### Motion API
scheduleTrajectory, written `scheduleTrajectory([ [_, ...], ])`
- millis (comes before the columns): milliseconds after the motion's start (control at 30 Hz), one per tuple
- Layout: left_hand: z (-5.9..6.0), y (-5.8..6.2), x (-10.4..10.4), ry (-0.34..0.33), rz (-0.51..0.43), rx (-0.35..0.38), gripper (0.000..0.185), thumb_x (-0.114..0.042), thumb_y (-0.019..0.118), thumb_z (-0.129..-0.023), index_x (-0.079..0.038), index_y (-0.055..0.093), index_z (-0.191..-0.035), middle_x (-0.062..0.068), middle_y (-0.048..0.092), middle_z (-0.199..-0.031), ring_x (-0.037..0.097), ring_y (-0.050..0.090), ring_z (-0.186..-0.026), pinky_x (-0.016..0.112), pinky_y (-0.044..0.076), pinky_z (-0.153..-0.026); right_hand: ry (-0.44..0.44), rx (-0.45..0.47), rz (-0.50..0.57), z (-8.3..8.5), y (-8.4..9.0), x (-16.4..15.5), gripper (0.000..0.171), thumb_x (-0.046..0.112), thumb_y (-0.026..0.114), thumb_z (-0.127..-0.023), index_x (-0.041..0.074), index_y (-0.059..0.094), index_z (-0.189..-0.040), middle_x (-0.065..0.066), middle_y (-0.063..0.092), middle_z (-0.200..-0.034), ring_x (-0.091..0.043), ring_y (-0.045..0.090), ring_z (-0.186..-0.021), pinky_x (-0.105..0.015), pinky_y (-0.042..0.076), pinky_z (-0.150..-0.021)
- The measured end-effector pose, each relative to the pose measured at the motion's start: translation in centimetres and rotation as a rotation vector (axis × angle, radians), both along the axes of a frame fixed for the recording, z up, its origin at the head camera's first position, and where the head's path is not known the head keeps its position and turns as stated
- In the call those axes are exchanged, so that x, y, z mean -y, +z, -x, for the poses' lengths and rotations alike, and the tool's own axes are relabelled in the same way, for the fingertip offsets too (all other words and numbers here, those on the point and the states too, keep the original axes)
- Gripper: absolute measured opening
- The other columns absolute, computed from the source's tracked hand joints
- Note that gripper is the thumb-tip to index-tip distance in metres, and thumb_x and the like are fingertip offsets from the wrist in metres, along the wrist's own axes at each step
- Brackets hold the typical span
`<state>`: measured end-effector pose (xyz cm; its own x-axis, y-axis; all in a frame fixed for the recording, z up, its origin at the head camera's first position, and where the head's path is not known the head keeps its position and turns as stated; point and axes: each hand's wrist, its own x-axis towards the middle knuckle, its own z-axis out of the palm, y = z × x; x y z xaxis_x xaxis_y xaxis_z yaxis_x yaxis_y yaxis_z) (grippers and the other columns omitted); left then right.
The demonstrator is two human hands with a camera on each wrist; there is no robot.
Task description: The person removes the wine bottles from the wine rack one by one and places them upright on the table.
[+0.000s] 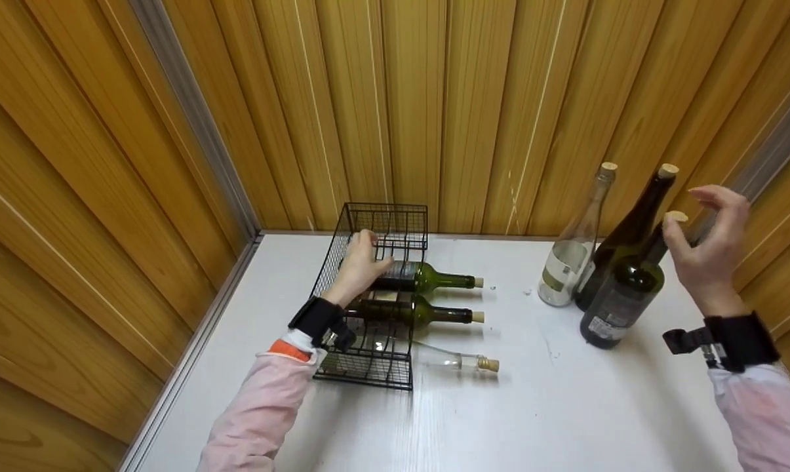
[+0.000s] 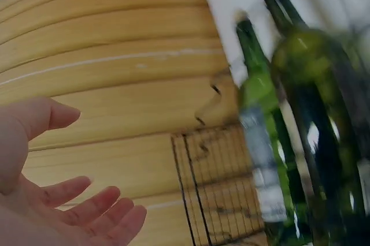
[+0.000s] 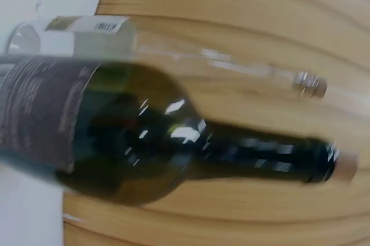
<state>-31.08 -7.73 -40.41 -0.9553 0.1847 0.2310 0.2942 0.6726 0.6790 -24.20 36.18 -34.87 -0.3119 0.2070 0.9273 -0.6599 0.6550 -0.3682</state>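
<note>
My left hand (image 1: 358,265) hovers over the black wire rack (image 1: 388,380), thumb and fingers apart and nothing between them. Two green wine bottles (image 1: 427,278) and a clear bottle (image 1: 444,357) lie on their sides in the rack, corked necks pointing right. At the right, my right hand (image 1: 712,246) is spread in a wide curve beside the corked neck of a dark green bottle (image 1: 621,305), holding nothing. That bottle stands upright; its grey label shows large in the right wrist view, where the hand is out of sight.
Behind the dark green bottle stand a clear corked bottle (image 1: 568,262) with a pale label and a tall dark bottle (image 1: 631,229). The white table (image 1: 499,426) meets wood-panelled walls (image 1: 486,118) at the back and sides.
</note>
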Motion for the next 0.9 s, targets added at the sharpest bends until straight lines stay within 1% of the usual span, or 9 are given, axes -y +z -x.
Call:
scheduleTrajectory([
  [167,1.3,-0.4,1.8,0.074,0.197,0.035,0.053,-0.021,0.068,-0.082,0.006,0.039,-0.116,0.024,0.039,-0.116,0.036,0.039,-0.107,0.041,0.037,-0.084,0.135,-0.028,-0.180,1.9,-1.5,2.2,0.044,0.025,0.060,-0.077,-0.011,0.055,-0.102,-0.021,0.056,-0.100,-0.027,0.048,-0.094,-0.029,0.035,-0.086],
  [367,2.7,-1.3,4.5,0.135,0.436,0.001,0.059,-0.027,0.068,-0.080,0.007,0.038,-0.118,0.026,0.038,-0.116,0.040,0.038,-0.104,0.048,0.041,-0.074,0.319,0.153,-0.472,3.4,-4.9,4.8,0.039,0.023,0.059,-0.084,-0.008,0.055,-0.108,-0.017,0.057,-0.104,-0.028,0.050,-0.094,-0.025,0.035,-0.088],
  [467,3.0,-2.2,6.1,0.156,0.529,-0.014,0.059,-0.027,0.069,-0.078,0.008,0.040,-0.114,0.026,0.040,-0.111,0.041,0.039,-0.101,0.050,0.042,-0.071,0.381,0.197,-0.553,3.8,-6.5,6.2,0.032,0.016,0.061,-0.084,-0.006,0.056,-0.107,-0.014,0.057,-0.103,-0.028,0.052,-0.093,-0.023,0.036,-0.087],
  [567,2.6,-3.0,7.5,0.173,0.589,0.081,0.059,-0.030,0.068,-0.079,0.009,0.039,-0.113,0.026,0.042,-0.109,0.042,0.040,-0.101,0.051,0.041,-0.074,0.426,0.200,-0.622,4.2,-8.0,7.6,0.027,0.014,0.061,-0.085,-0.005,0.058,-0.104,-0.012,0.058,-0.100,-0.027,0.053,-0.091,-0.023,0.039,-0.083],
  [633,2.5,-3.7,8.1,0.176,0.605,0.187,0.060,-0.031,0.066,-0.081,0.010,0.037,-0.114,0.028,0.044,-0.109,0.043,0.041,-0.103,0.052,0.040,-0.078,0.455,0.214,-0.657,4.5,-8.9,8.3,0.025,0.014,0.062,-0.085,-0.003,0.058,-0.102,-0.011,0.058,-0.099,-0.025,0.054,-0.090,-0.025,0.040,-0.080],
  [700,3.1,-4.9,8.7,0.168,0.617,0.319,0.061,-0.032,0.061,-0.085,0.011,0.033,-0.118,0.030,0.046,-0.110,0.044,0.043,-0.103,0.052,0.038,-0.081,0.474,0.244,-0.688,4.7,-9.6,8.9,0.024,0.015,0.062,-0.085,-0.001,0.058,-0.102,-0.008,0.058,-0.098,-0.023,0.054,-0.090,-0.027,0.041,-0.078],
  [733,4.0,-6.1,9.3,0.150,0.624,0.355,0.062,-0.032,0.059,-0.087,0.012,0.030,-0.120,0.031,0.048,-0.107,0.045,0.046,-0.100,0.052,0.039,-0.080,0.479,0.264,-0.703,4.8,-10.0,9.2,0.024,0.015,0.063,-0.084,0.001,0.058,-0.103,-0.007,0.058,-0.098,-0.021,0.054,-0.089,-0.027,0.042,-0.076],
  [800,7.5,-11.0,11.2,0.086,0.623,0.350,0.065,-0.034,0.054,-0.090,0.013,0.024,-0.122,0.030,0.054,-0.096,0.043,0.054,-0.090,0.049,0.043,-0.076,0.489,0.305,-0.730,4.9,-10.6,9.9,0.023,0.016,0.063,-0.084,0.003,0.058,-0.103,-0.005,0.058,-0.096,-0.019,0.054,-0.088,-0.029,0.043,-0.075],
  [900,14.7,-20.4,14.9,-0.012,0.658,0.269,0.067,-0.033,0.052,-0.091,0.012,0.015,-0.125,0.025,0.058,-0.076,0.035,0.060,-0.068,0.046,0.046,-0.062,0.502,0.355,-0.766,5.0,-11.3,10.9,0.023,0.017,0.064,-0.084,0.004,0.058,-0.103,-0.003,0.057,-0.094,-0.016,0.054,-0.087,-0.031,0.045,-0.072],
])
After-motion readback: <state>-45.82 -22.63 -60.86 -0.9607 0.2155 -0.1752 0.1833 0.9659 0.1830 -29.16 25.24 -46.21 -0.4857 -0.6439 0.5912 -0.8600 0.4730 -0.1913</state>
